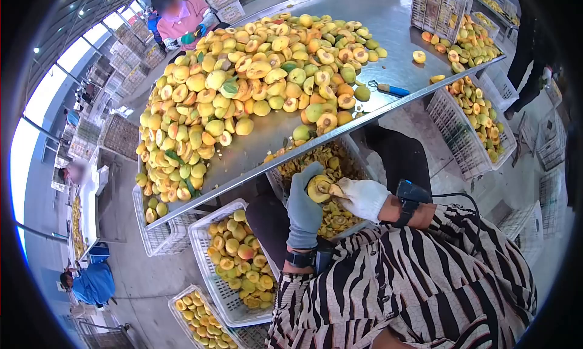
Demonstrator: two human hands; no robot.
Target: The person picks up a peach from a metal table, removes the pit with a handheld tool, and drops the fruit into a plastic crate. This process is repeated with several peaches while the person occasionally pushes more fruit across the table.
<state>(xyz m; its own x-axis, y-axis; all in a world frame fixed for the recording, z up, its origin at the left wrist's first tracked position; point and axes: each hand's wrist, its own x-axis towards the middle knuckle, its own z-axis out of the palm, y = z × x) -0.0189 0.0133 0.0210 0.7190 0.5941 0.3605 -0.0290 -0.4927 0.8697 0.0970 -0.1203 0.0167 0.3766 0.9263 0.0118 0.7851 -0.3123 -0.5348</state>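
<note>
Two near hands, one blue-handled tool

Just below and right of the frame's centre, we find one fruit half, held up rather than resting on anything, its cut face turned toward us. We see yellow flesh; its right edge is partly hidden.

Bright, diffuse daylight, windows at left blown out to white, soft glare on the metal table, strong fisheye bending (corners black), far background soft.
</note>
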